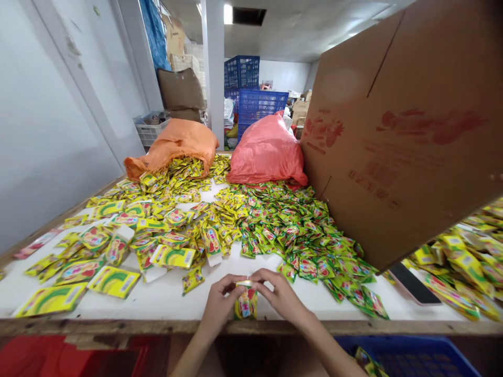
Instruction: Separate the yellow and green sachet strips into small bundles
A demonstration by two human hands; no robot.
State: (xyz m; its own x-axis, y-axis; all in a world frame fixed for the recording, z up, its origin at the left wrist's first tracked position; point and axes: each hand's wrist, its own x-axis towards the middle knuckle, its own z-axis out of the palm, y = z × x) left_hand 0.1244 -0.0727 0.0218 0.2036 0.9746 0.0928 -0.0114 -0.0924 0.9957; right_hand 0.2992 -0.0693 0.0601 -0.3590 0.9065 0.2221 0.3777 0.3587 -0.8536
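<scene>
At the front edge of the table, both hands pinch the top of a small yellow printed carton [247, 305] that stands upright. My left hand [220, 299] has its thumb and fingertips on the carton's upper left. From the upper right, my right hand [278, 296] grips it the same way. Fingers partly cover the carton's top edge. Just left of my hands lies a small yellow packet [193, 280]. Flat yellow cartons [113, 280] and open ones with white flaps are scattered further left. Green packets [298, 230] are heaped beyond my right hand.
An orange sack [181, 139] spills yellow packets at the back left, beside a red sack [269, 149]. A large cardboard box [393, 125] leans over the right side, near a phone [414, 284]. Below the table edge are a blue crate [408, 348] and a red container [35, 356].
</scene>
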